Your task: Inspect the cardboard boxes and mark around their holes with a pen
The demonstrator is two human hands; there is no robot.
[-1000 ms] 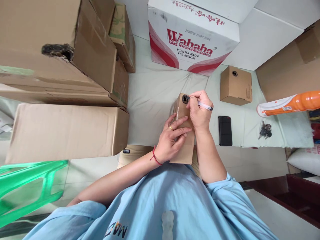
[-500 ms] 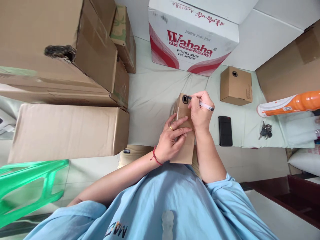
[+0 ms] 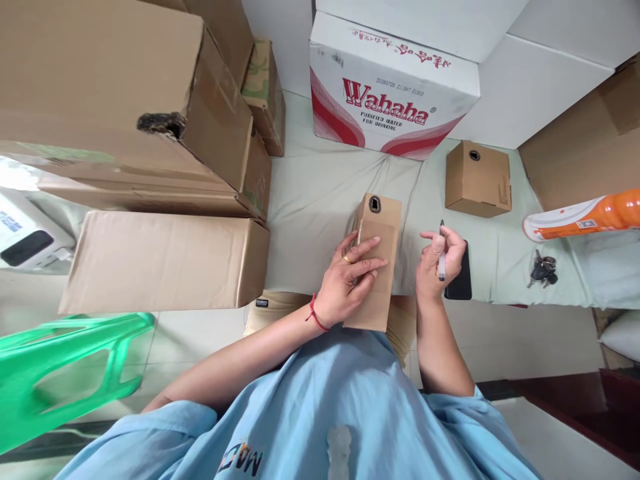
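Note:
A narrow brown cardboard box (image 3: 383,267) lies at the table's near edge, in front of my body. Its far end has a small hole ringed in black. My left hand (image 3: 350,277) rests on the box's top with fingers spread, pressing lightly on the left part. Off to the right of the box, my right hand (image 3: 440,260) holds a marker pen (image 3: 442,263) with a pale barrel between thumb and fingers, apart from the box. Partly behind that hand lies a black phone-like slab (image 3: 460,280).
A second small brown box (image 3: 477,180) with a black-ringed hole stands back right. Nearby are an orange-and-white bottle (image 3: 580,215) and keys (image 3: 544,269). The Wahaha carton (image 3: 390,100) stands at the back. Large cardboard boxes (image 3: 165,257) fill the left; a green stool (image 3: 105,360) is below.
My right hand has drawn away from the box's hole, moving right and toward me with the pen. My left hand stays on the box. The view has shifted slightly.

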